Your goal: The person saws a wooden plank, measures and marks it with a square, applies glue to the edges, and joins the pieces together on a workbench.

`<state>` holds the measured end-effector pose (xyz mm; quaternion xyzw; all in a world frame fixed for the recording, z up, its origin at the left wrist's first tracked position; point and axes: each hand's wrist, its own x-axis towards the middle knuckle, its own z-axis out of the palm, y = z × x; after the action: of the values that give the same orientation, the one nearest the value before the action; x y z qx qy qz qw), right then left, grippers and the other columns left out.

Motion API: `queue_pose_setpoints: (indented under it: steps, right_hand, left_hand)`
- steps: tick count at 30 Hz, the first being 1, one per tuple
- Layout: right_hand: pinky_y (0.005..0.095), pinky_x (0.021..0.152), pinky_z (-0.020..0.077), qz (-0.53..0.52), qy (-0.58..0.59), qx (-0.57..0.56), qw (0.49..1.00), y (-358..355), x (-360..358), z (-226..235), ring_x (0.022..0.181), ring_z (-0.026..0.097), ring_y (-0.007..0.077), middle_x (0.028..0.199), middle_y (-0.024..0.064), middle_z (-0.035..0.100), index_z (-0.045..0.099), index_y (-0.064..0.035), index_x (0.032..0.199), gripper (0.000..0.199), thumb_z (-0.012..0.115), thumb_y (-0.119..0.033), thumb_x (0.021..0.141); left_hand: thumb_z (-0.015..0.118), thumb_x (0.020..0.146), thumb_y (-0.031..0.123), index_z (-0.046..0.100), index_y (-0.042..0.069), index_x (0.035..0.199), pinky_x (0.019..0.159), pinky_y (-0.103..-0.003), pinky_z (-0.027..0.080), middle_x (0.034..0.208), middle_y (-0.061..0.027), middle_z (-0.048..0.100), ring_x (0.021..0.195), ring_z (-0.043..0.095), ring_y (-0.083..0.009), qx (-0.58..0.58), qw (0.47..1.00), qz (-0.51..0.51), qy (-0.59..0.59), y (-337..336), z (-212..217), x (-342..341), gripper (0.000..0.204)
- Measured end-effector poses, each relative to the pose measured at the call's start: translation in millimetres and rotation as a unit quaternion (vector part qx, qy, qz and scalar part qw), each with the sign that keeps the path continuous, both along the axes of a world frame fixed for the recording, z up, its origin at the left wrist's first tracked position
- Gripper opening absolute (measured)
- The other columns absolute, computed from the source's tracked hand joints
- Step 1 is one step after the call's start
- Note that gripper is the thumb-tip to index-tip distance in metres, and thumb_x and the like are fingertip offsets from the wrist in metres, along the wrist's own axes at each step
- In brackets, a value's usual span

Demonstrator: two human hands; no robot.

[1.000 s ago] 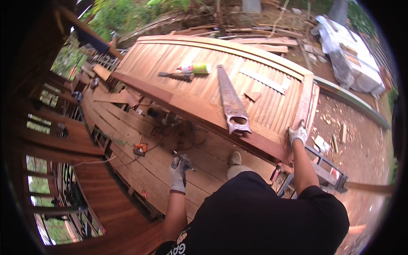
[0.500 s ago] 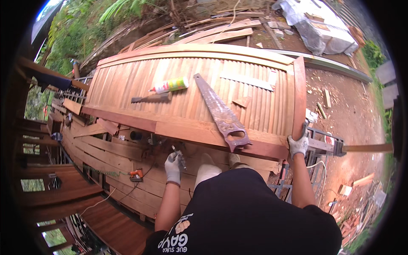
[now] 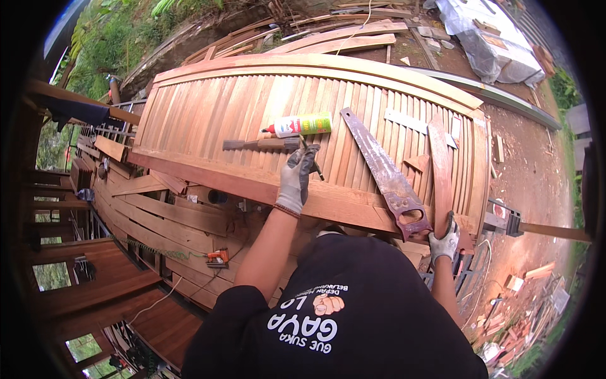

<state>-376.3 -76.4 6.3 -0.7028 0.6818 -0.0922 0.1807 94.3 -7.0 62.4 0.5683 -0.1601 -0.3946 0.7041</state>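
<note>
My left hand (image 3: 298, 177), in a grey-white glove, is closed around a thin dark pencil (image 3: 320, 172) above the near side of a louvered wooden panel (image 3: 208, 126). My right hand (image 3: 445, 241), gloved too, grips the near end of a reddish wooden strip (image 3: 440, 165), which lies across the slats at the right. Left of that strip rests a handsaw (image 3: 382, 161), its handle toward me. Past my left hand lie a glue bottle (image 3: 303, 124) and a wooden-handled chisel (image 3: 262, 144). A metal square (image 3: 410, 121) and a small wood offcut (image 3: 416, 162) are beside the strip.
An orange nail gun (image 3: 218, 258) with a hose sits on the plank decking (image 3: 183, 221) to the left. Stacked lumber (image 3: 353, 43) lies behind the panel, near a plastic-covered pile (image 3: 489, 38). Wood scraps (image 3: 505, 335) litter the ground at right.
My left hand has risen over the panel with the pencil. The reddish strip has come away from the panel's right end onto the slats, still in my right hand. The view has shifted.
</note>
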Motion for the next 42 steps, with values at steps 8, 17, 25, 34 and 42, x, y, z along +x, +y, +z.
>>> queue_pose_setpoints:
  steps: [8,17,25,34,42]
  right_hand:
    - [0.0504,0.115,0.0374,-0.062,0.172,0.043,0.982,3,44,48,0.136,0.043,0.0404,0.146,0.0186,0.048,0.048,-0.0159,0.148,0.073,0.075,-0.023,0.08]
    - [0.0324,0.079,0.0564,0.19,-0.311,0.183,0.913,14,180,190,0.082,0.07,0.0186,0.098,0.0104,0.075,0.062,-0.0056,0.133,0.037,0.062,-0.012,0.097]
    - [0.031,0.068,0.0564,0.125,-0.463,0.071,0.874,40,131,226,0.07,0.07,0.0194,0.085,0.0102,0.074,0.067,-0.001,0.128,0.033,0.058,-0.02,0.103]
    - [0.0255,0.051,0.0438,0.415,-0.336,-0.387,0.752,79,81,415,0.055,0.063,0.014,0.075,-0.0009,0.072,0.068,-0.0164,0.094,0.023,0.06,-0.037,0.1]
    - [0.0315,0.064,0.0511,0.455,-0.375,-0.345,0.73,128,52,424,0.072,0.066,0.017,0.079,0.0017,0.072,0.067,-0.0147,0.093,0.022,0.06,-0.035,0.095]
  left_hand:
    - [0.063,0.102,0.019,0.065,-0.005,0.12,0.081,-0.027,0.054,0.113,-0.0127,0.071,0.09,0.067,-0.0133,-0.115,0.969,-0.185,-0.112,-34,151,41,0.03]
    - [0.062,0.098,0.009,0.063,-0.007,0.126,0.093,-0.03,0.053,0.116,-0.0118,0.071,0.105,0.067,-0.0166,-0.013,0.874,-0.485,-0.005,-49,94,-68,0.032]
    - [0.071,0.093,0.015,0.053,-0.001,0.143,0.098,-0.029,0.052,0.133,-0.0151,0.063,0.117,0.063,-0.0186,-0.026,0.89,-0.412,-0.193,-77,70,-23,0.055]
    - [0.086,0.074,0.044,0.039,0.013,0.155,0.115,-0.046,0.04,0.147,-0.0164,0.054,0.135,0.053,-0.0333,0.387,0.548,-0.351,-0.654,-115,-27,137,0.098]
    - [0.089,0.07,0.041,0.055,0.014,0.141,0.104,-0.045,0.049,0.131,-0.0166,0.064,0.122,0.062,-0.0341,0.369,0.531,-0.348,-0.679,-129,-26,131,0.084]
